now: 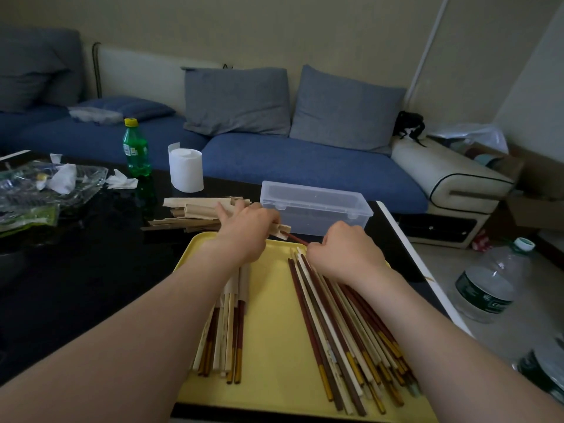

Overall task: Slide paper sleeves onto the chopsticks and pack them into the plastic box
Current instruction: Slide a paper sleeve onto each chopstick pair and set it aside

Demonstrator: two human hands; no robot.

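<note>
1. Left hand [245, 230] grip clamped on paper sleeve [282, 232]; right hand [345, 251] grip pinching red chopstick [295, 239], both over yellow tray [268, 337] far edge.
2. Plastic box [314, 209] just behind tray.
3. Loose chopsticks [335, 331] on tray's right side.

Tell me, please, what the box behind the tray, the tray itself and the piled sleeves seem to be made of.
The box: clear, faintly frosted plastic; the dark table shows through its walls. The tray: probably plastic, matte yellow, one even colour with a rounded rim. The sleeves: paper, dull tan, with sharp flat folds.
</note>
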